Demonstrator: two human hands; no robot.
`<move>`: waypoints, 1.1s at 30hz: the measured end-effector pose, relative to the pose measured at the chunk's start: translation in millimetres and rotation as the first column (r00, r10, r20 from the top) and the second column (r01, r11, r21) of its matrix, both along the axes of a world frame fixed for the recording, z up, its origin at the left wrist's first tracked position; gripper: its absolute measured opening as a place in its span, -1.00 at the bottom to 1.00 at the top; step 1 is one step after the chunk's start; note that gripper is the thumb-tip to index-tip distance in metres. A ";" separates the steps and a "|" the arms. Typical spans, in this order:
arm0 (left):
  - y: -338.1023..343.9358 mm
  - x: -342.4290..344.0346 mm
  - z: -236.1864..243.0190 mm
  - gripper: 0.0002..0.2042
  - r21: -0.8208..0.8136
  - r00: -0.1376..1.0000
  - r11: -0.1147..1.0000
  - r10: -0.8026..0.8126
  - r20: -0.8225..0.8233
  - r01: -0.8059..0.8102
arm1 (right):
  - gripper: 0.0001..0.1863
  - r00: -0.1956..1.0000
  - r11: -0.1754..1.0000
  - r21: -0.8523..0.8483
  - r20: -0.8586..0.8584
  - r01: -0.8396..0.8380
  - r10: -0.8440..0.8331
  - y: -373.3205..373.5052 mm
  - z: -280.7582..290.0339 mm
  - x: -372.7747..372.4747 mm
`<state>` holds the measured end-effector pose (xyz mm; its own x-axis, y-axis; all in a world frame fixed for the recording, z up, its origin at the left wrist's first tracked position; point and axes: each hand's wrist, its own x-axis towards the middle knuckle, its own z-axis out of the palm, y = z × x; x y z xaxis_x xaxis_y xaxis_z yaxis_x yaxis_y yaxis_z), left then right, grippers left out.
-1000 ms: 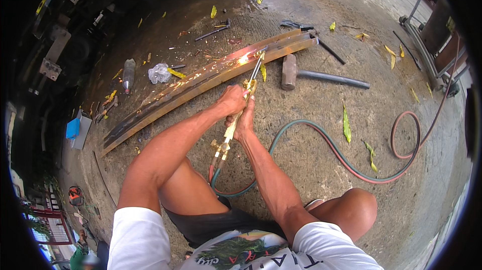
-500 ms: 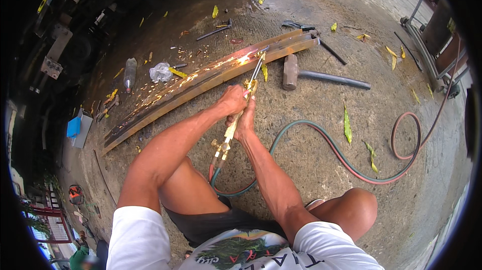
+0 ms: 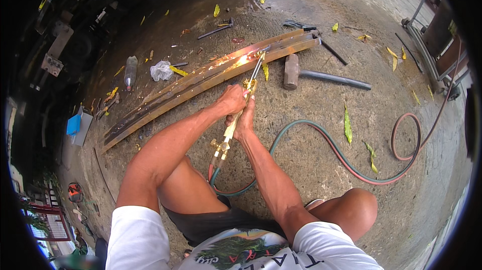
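My left hand [image 3: 233, 100] is closed around the front of a brass cutting torch [image 3: 229, 132], near its head valve. Just behind it, my right hand [image 3: 244, 121] wraps the torch handle. The torch points away from me, its tip at a rusty steel channel beam [image 3: 170, 102] lying slantwise on the concrete. Where tip and beam meet, the metal glows bright orange and throws a few sparks leftward. Green and red twin hoses [image 3: 326, 137] leave the torch's rear and curl off to the right.
A sledgehammer [image 3: 321, 76] lies right of the beam. Beyond the beam are a hammer [image 3: 216, 30], a plastic bottle [image 3: 130, 73] and a crumpled plastic bag [image 3: 161, 71]. A wheeled metal cart [image 3: 436, 54] stands at far right. A blue box [image 3: 74, 125] sits at left.
The long stream of sparks along the beam has shrunk to a short scatter near the torch tip. Both hands keep their grip and have hardly moved.
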<state>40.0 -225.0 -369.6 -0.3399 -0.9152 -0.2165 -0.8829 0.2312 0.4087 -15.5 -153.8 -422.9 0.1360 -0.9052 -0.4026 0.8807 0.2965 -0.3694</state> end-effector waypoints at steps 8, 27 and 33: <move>3.4 -0.9 4.0 -0.85 -0.011 1.000 1.000 -0.007 -0.011 0.006 | -0.25 1.000 1.000 -0.002 0.015 -0.023 0.023 0.3 -1.4 0.1; 4.1 1.5 4.3 -0.85 0.011 1.000 1.000 -0.007 -0.017 0.008 | -0.24 1.000 1.000 0.004 0.012 -0.019 0.019 2.5 -3.6 0.8; 2.6 3.2 -0.4 -0.85 0.006 1.000 1.000 0.003 -0.024 -0.002 | -0.24 1.000 1.000 0.009 0.013 -0.027 0.027 3.1 -4.6 1.8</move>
